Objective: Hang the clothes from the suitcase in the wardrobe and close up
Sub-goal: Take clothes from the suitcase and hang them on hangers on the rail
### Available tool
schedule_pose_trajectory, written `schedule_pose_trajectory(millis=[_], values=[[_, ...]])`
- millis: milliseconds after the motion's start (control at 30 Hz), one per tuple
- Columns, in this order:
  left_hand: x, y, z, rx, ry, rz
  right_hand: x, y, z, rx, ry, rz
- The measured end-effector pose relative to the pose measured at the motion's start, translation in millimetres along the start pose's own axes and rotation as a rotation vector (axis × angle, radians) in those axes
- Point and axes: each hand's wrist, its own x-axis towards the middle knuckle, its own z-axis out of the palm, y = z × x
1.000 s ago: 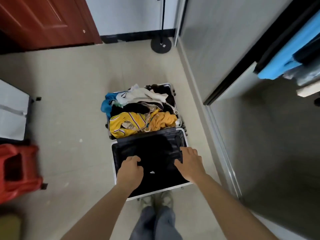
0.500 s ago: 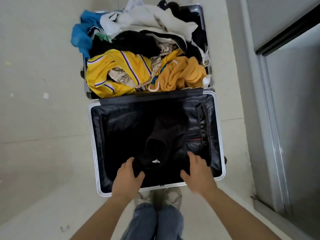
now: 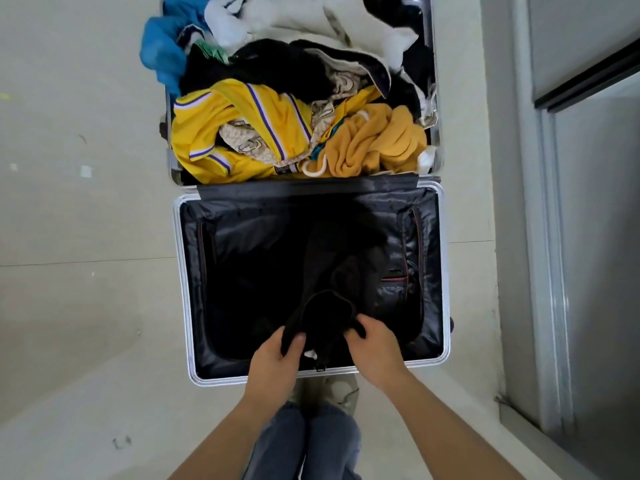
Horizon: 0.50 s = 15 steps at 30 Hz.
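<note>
Black garment (image 3: 329,313) gripped by left hand (image 3: 273,365) and right hand (image 3: 375,348) — fingers (image 3: 297,342) curled round it.

Black garment (image 3: 328,311) in open suitcase (image 3: 182,268)

Person: bare left hand (image 3: 273,368), bare right hand (image 3: 375,355), bare forearms (image 3: 221,441); faded blue-grey jeans (image 3: 304,445); pale canvas shoes (image 3: 341,389).

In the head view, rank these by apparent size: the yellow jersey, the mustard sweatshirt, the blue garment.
1. yellow jersey, largest
2. mustard sweatshirt
3. blue garment, smallest as seen, though it is partly hidden, so unsure
</note>
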Motion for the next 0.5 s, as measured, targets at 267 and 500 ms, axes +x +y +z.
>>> schedule_pose_trajectory(millis=[267, 500], values=[[-95, 119, -39, -0.361, 0.003, 0.059, -102, -88, -83, 0.935, 0.102, 0.185], [-216, 245, -110, -0.328, -0.002, 0.346, -241, -165, -170, 0.975, 0.107, -0.034]])
